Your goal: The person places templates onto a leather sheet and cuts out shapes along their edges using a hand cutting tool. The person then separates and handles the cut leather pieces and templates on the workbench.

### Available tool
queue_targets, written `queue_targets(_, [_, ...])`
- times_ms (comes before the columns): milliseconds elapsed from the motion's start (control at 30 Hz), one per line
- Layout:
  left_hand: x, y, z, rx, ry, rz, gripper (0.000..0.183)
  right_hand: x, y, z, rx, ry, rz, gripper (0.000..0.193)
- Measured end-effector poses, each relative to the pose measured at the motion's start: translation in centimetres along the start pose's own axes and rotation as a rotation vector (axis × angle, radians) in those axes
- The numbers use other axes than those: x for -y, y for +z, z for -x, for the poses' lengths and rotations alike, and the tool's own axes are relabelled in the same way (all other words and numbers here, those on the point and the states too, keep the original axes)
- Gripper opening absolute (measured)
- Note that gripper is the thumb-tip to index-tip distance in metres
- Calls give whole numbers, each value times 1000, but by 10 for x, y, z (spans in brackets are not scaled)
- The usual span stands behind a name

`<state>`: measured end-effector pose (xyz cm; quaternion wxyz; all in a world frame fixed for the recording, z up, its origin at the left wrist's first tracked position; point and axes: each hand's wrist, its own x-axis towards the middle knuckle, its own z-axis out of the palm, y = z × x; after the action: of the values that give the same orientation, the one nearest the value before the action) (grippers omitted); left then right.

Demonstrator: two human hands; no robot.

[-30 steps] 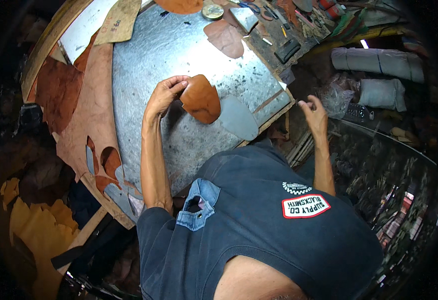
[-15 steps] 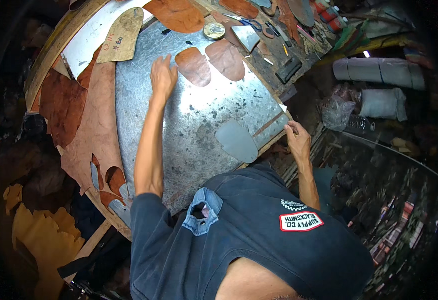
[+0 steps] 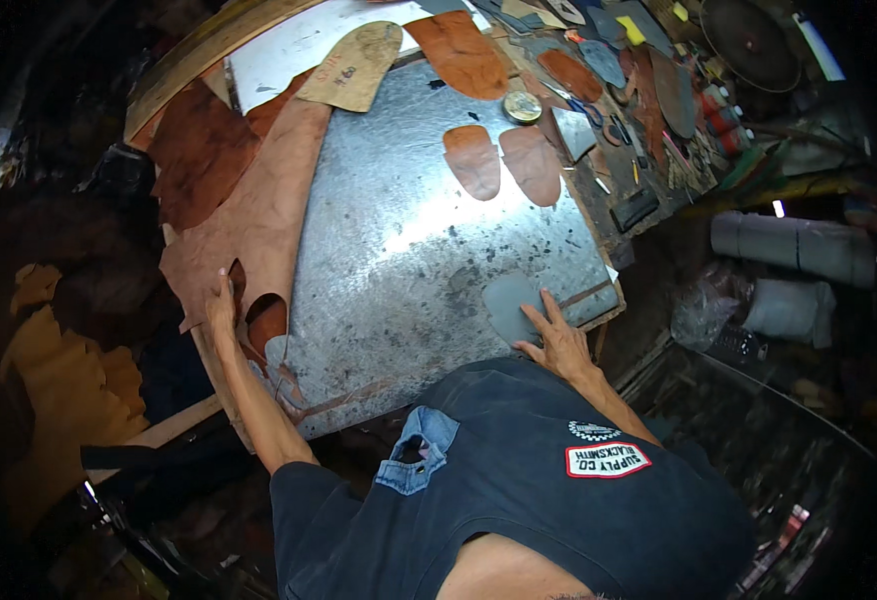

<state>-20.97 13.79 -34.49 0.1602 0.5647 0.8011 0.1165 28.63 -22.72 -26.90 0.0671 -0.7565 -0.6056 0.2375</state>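
My left hand (image 3: 222,308) is at the left edge of a large light-brown leather hide (image 3: 259,215), beside its cutouts. Its fingers look closed on that edge, partly hidden. Over at the front right, my right hand (image 3: 559,347) is spread, fingertips touching a rounded grey template (image 3: 510,308) that lies flat on the metal sheet (image 3: 399,300). Two rounded brown leather pieces lie farther back side by side, a left one (image 3: 472,170) with an orange-brown end and a right one (image 3: 532,170).
A tan sole-shaped pattern (image 3: 357,68) and an orange-brown leather piece (image 3: 459,55) lie at the back. A round tin (image 3: 522,107), scissors (image 3: 581,106) and a black block (image 3: 635,211) sit at the back right. Yellow leather (image 3: 69,370) lies below the bench at left.
My left hand has come back from beside the leather pieces to the hide's left edge. My right hand has moved from the bench edge onto the grey template. The view has shifted.
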Motion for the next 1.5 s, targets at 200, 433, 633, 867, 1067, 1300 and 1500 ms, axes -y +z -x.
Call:
queue_targets(200, [-19,22,27,341,87,193,89,10,-1,7,51,-3,140,80])
queue_targets(433, [-66,19,65,296,114,323,92,19,4,28,82,67,162,82])
queue_targets(633, [-74,44,94,158,189,799,74,21,10,37,64,80,184,76])
queue_targets(867, [-65,68,131,1,458,738,45,41,2,30,-3,109,173,62])
queue_targets(1067, [-112,71,223,56,992,260,30,48,13,22,-89,201,198,57])
queue_targets(1300, [-106,31,276,631,1100,766,30,43,21,17,-147,113,239,54])
queue_targets(1500, [-48,40,118,-108,514,63,76,44,24,14,-135,77,307,53])
